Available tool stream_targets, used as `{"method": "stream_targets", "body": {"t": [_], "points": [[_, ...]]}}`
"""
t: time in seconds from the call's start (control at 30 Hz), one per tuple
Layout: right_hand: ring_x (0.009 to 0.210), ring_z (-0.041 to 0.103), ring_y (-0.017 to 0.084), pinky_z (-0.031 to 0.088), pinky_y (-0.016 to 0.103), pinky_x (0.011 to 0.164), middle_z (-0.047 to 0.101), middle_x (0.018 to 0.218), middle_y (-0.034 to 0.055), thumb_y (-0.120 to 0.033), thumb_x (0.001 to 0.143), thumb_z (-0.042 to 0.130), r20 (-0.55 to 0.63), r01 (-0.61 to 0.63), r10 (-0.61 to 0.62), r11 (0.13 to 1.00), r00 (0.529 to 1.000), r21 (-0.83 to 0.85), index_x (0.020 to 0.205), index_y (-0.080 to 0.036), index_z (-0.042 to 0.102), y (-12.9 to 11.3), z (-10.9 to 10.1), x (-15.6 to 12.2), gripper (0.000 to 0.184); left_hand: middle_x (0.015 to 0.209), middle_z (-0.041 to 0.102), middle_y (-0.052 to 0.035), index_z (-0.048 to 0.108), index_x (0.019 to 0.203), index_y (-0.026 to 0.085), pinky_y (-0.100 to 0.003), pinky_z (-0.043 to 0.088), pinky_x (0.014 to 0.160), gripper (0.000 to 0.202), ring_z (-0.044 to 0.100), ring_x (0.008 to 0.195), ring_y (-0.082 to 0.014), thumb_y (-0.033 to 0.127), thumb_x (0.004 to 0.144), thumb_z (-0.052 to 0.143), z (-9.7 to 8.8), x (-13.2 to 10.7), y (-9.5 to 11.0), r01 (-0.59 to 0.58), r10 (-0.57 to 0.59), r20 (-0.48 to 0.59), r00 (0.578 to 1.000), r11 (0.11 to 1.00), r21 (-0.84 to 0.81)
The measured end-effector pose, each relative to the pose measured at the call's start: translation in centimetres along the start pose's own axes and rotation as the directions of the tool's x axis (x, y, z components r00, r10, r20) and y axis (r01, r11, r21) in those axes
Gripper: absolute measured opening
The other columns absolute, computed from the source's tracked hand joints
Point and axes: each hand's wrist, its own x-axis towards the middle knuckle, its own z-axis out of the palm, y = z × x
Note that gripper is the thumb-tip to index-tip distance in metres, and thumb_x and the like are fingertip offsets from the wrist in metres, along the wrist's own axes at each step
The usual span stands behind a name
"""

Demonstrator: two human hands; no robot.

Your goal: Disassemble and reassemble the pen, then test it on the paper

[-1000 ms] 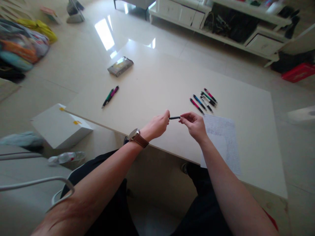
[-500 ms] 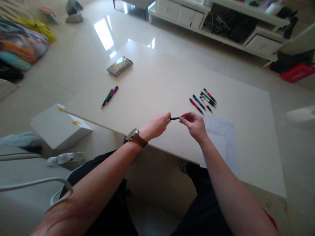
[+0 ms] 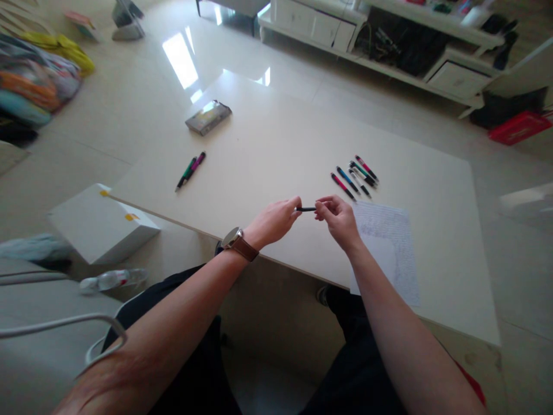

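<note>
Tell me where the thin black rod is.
In the head view, the thin black rod is just right of centre, held between the left hand and the right hand, over the white table.

Showing dimly overall, in soft, cool daylight. Glaring white in window-shaped patches off the glossy floor. Glinting on the flat case. Deepening to heavy shadow beneath the tabletop. Softening and stretching toward the edges; blurring the marked paper past legibility.

At least seven pens and one watch show.
</note>
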Motion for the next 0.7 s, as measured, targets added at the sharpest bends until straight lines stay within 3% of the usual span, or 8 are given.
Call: {"method": "stream_targets", "body": {"t": [0.13, 0.23, 0.37, 0.43, 0.57, 0.7], "points": [[0.07, 0.068, 0.016, 0.055, 0.029, 0.07, 0.069, 0.074, 0.0015, -0.049, 0.072, 0.081, 0.031, 0.005, -0.006, 0.999, 1.0, 0.047, 0.086, -0.019, 0.066, -0.11, -0.07, 0.11, 0.037, 0.086, 0.067, -0.0056, 0.054, 0.111, 0.02, -0.029, 0.041, 0.068, 0.019, 0.06, 0.076, -0.0189, 0.029, 0.098, 0.043, 0.09, 0.03, -0.2, -0.01, 0.009, -0.019, 1.0, 0.999, -0.032], [0.06, 0.064, 0.014, 0.053, 0.028, 0.061, 0.068, 0.067, 0.003, -0.056, 0.076, 0.075, 0.024, -0.024, 0.025, 0.999, 0.999, -0.029, 0.076, -0.017, 0.066, -0.09, -0.28, 0.1, 0.04, 0.089, 0.067, -0.006, 0.049, 0.117, 0.018, -0.029, 0.042, 0.069, 0.022, 0.06, 0.079, -0.0187, 0.024, 0.096, 0.047, 0.26, 0.06, -0.39, -0.021, 0.018, -0.032, 0.999, 0.997, -0.075], [0.044, 0.051, 0.01, 0.042, 0.025, 0.046, 0.058, 0.051, 0.0013, -0.066, 0.086, 0.057, 0.007, -0.069, 0.071, 0.987, 0.997, -0.142, 0.061, -0.017, 0.061, -0.29, -0.42, -0.04, 0.055, 0.089, 0.067, -0.007, 0.051, 0.109, 0.018, -0.03, 0.042, 0.069, 0.015, 0.059, 0.078, -0.0186, 0.022, 0.096, 0.045, 0.25, 0.07, -0.28, 0.001, -0.002, -0.015, 1.0, 0.997, -0.083], [0.046, 0.054, 0.011, 0.043, 0.025, 0.048, 0.059, 0.055, 0.0008, -0.065, 0.087, 0.057, 0.007, -0.058, 0.059, 0.992, 0.998, -0.11, 0.068, -0.017, 0.063, -0.41, -0.41, -0.05, 0.052, 0.088, 0.067, -0.007, 0.051, 0.107, 0.018, -0.03, 0.043, 0.069, 0.014, 0.059, 0.077, -0.0188, 0.022, 0.096, 0.044, 0.12, 0.06, -0.15, 0.007, -0.008, -0.008, 1.0, 0.996, -0.086], [0.065, 0.066, 0.015, 0.054, 0.028, 0.064, 0.069, 0.074, 0.0021, -0.054, 0.075, 0.077, 0.046, -0.012, 0.012, 1.0, 0.999, 0.014, 0.09, -0.019, 0.064, -0.46, -0.36, 0.06, 0.041, 0.087, 0.067, -0.0072, 0.051, 0.108, 0.018, -0.031, 0.043, 0.068, 0.015, 0.059, 0.076, -0.019, 0.023, 0.096, 0.044, -0.06, 0.0, -0.08, 0.047, -0.049, -0.023, 0.999, 0.996, -0.08], [0.055, 0.06, 0.013, 0.049, 0.027, 0.056, 0.065, 0.064, 0.002, -0.059, 0.08, 0.07, 0.063, -0.022, 0.027, 0.997, 0.998, -0.077, 0.076, -0.018, 0.063, -0.38, -0.43, 0.01, 0.041, 0.088, 0.067, -0.0068, 0.051, 0.107, 0.019, -0.03, 0.042, 0.069, 0.014, 0.059, 0.076, -0.0186, 0.022, 0.096, 0.044, 0.01, -0.03, -0.19, 0.044, -0.046, -0.021, 0.999, 0.996, -0.079]]}}
